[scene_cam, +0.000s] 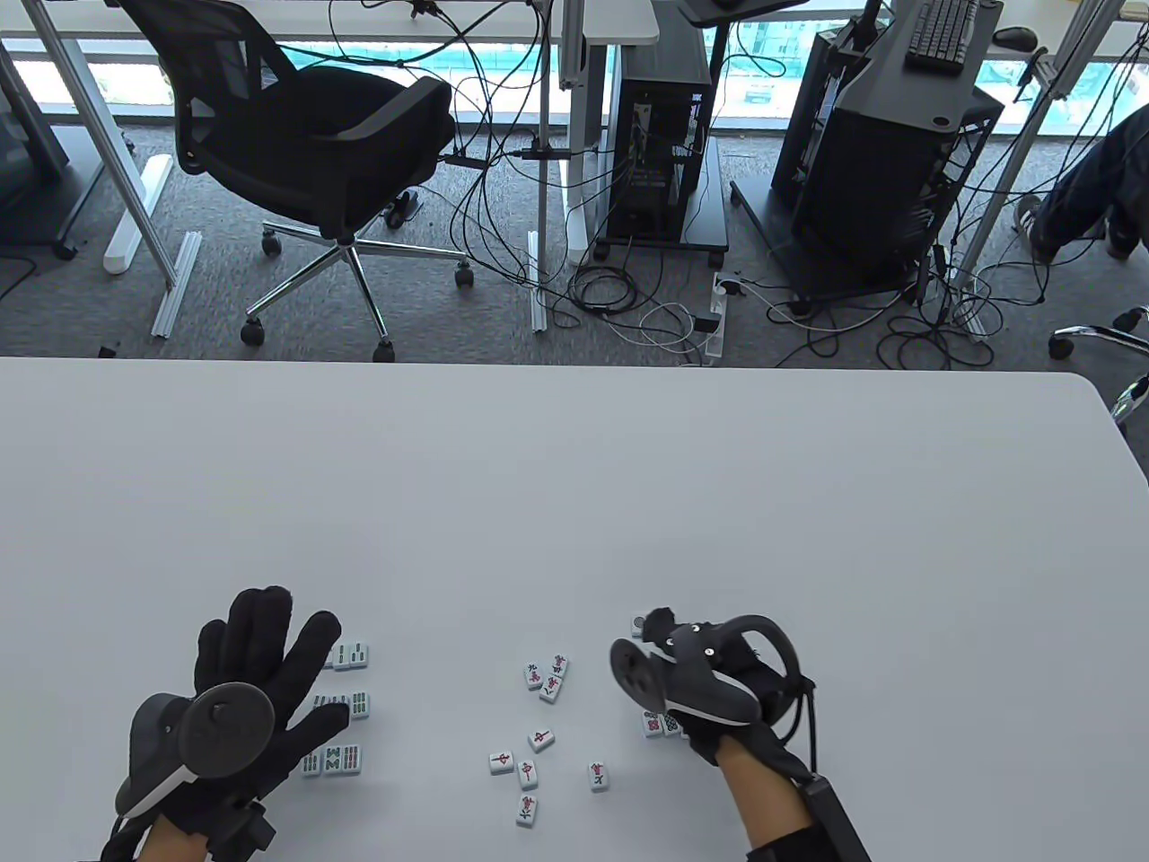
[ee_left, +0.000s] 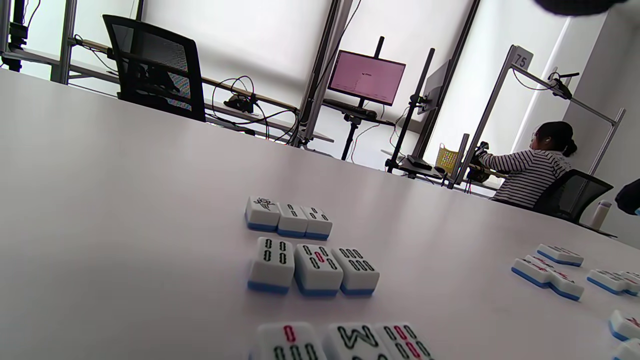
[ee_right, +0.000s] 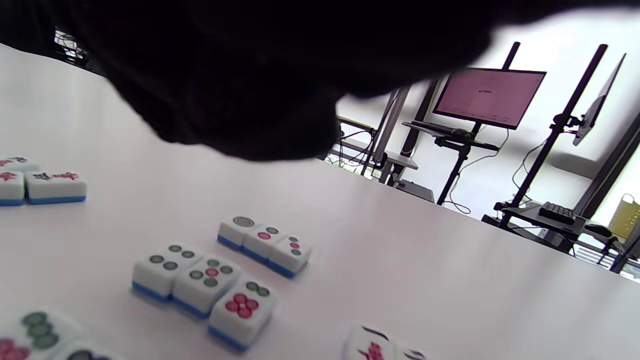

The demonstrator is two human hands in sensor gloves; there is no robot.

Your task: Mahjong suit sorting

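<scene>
On the white counter (scene_cam: 574,503) the left hand (scene_cam: 242,691) lies flat, its fingers (scene_cam: 260,628) straight and spread, holding nothing. The bamboo tiles (ee_left: 312,270) sit in three short rows just right of those fingers and partly beneath them. The character tiles (scene_cam: 539,718) lie loose at the near middle, between the two hands and touching neither. The right hand (scene_cam: 709,682) hovers over the dot tiles (ee_right: 210,280), which stand in rows under it; whether its fingers are curled or apart I cannot tell, since the tracker and glove hide them.
</scene>
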